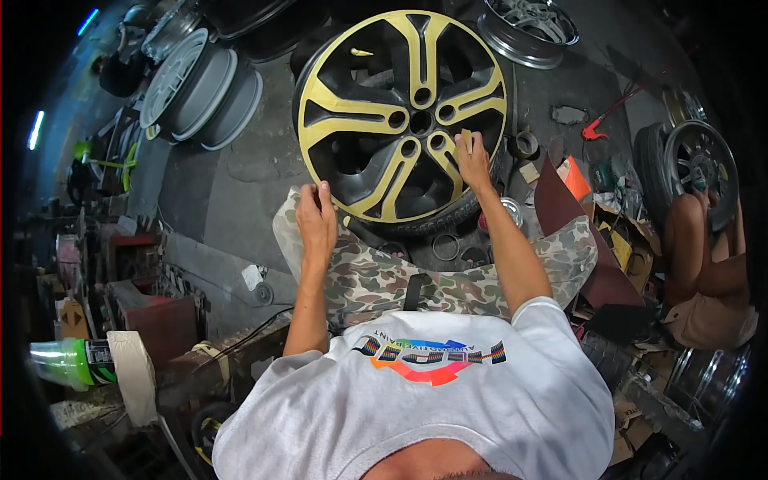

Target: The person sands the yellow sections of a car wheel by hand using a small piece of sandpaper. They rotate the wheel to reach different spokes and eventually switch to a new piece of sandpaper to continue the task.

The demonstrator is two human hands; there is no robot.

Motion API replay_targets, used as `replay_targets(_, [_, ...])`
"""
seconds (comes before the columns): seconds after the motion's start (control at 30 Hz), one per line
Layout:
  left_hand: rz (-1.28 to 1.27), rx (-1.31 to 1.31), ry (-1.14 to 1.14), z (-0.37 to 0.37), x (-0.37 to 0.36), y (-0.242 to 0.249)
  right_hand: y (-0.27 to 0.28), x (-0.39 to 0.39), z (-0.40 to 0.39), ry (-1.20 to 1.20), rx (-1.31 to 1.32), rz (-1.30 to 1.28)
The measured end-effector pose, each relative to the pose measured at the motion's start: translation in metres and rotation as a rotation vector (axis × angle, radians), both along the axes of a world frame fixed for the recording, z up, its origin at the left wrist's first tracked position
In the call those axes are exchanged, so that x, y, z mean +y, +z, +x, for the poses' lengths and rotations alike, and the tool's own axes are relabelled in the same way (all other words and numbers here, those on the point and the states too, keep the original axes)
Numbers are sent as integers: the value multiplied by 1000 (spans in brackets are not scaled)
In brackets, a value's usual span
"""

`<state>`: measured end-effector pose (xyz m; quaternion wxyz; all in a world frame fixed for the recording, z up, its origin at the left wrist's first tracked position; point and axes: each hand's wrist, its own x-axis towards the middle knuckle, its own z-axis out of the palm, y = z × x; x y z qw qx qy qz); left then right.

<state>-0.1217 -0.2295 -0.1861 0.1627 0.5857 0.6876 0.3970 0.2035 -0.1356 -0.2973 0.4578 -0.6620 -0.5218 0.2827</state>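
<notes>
A large wheel rim (422,84) with yellow spokes and black recesses lies face up in front of my knees, on top of a tire (432,224). My right hand (474,164) is on its lower right spoke, fingers closed around a small yellowish piece (466,138). At the rim's lower left edge is my left hand (318,224), its fingers raised and partly curled; whether they grip the edge is hard to see. A small yellow strip (362,53) shows in the upper left opening of the rim.
Grey rims (188,88) lean at the upper left, and a chrome rim (528,36) lies upper right. A red-handled tool (594,130) is on the floor. At the right, another person (708,272) sits by a wheel. Green-banded cups (68,362) stand lower left.
</notes>
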Motion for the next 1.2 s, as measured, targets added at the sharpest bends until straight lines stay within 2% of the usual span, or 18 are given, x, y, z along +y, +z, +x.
replay_targets(0.07, [-136, -87, -10, 3, 5, 13, 0, -2, -1, -3, 41, -27])
replay_targets(0.17, [-154, -200, 12, 4, 15, 12, 1, 1, -13, -55, 79, -29])
replay_targets(0.3, [-135, -184, -29, -8, 32, 12, -3, 7, -24, -160, 103, 6])
replay_targets(0.4, [-75, -123, 20, -23, 52, 14, 3, -8, -38, -218, 141, -7])
replay_targets(0.43, [-2, 26, 9, -30, 65, 21, 8, -16, -43, -226, 163, -57])
replay_targets(0.47, [65, 173, -3, -33, 77, 32, 12, -26, -49, -236, 184, -114])
replay_targets(0.53, [111, 271, -14, -27, 100, 63, 22, -43, -62, -267, 221, -170])
replay_targets(0.57, [107, 299, -54, -18, 110, 83, 39, -54, -71, -283, 270, -256])
replay_targets(0.67, [133, 357, -135, 15, 138, 129, 37, -77, -92, -311, 432, -364])
replay_targets(0.7, [186, 383, -171, 28, 142, 137, 0, -76, -98, -332, 499, -324])
replay_targets(0.8, [266, 470, -225, 50, 141, 146, 11, -88, -101, -320, 608, -218])
replay_targets(0.93, [204, 402, -203, 42, 123, 144, 1, -97, -81, -145, 762, -264])
replay_targets(1.03, [161, 300, -182, 29, 114, 140, 11, -99, -88, -223, 638, -293])
replay_targets(1.13, [156, 190, -197, 26, 106, 148, 18, -98, -83, -165, 685, -256])
replay_targets(1.2, [448, -125, -357, 40, 101, 167, 8, -97, -79, -140, 694, -277])
